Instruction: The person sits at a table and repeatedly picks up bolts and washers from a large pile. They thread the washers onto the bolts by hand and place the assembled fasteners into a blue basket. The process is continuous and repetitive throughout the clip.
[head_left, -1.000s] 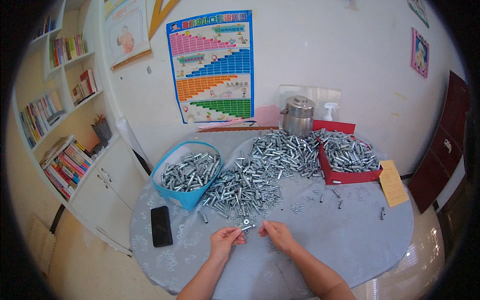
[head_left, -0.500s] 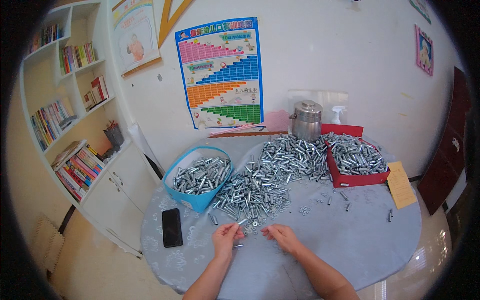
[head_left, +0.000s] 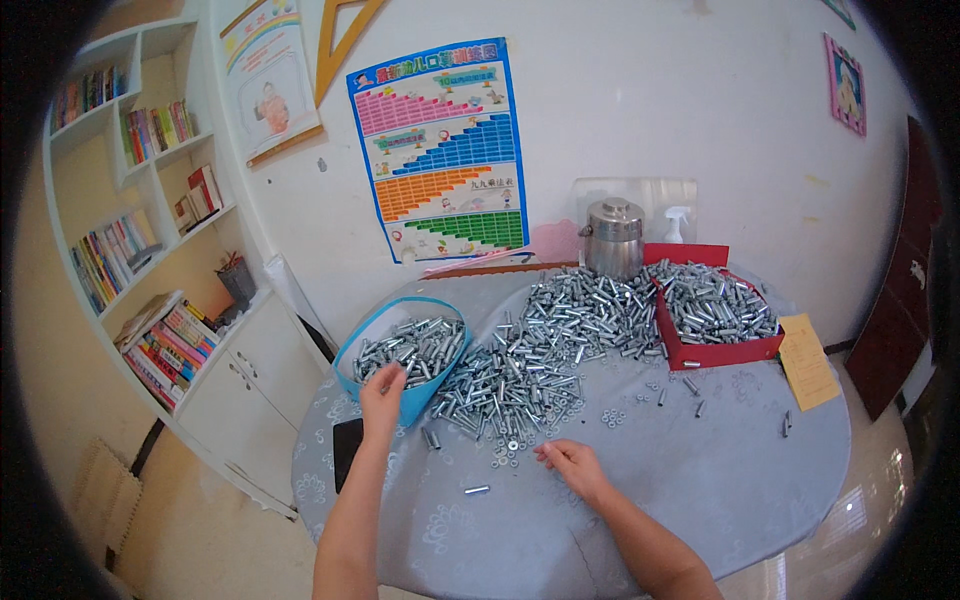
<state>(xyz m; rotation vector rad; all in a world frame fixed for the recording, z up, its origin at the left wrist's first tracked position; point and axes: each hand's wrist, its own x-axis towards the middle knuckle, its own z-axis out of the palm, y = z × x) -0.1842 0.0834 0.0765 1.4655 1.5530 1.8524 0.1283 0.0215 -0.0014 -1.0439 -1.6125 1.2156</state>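
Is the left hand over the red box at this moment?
No, the left hand is at the rim of the blue basket of metal parts, while the red box stands far off on the table's right side.

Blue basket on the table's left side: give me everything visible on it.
The blue soft-sided basket looks like fabric or thin plastic, round with a lighter blue rim, open at the top. It sits upright at the left of the grey patterned table, filled with small silver metal sleeves. The left hand reaches over its near rim, fingers at the contents. The loose pile of silver metal parts lies just right of it.
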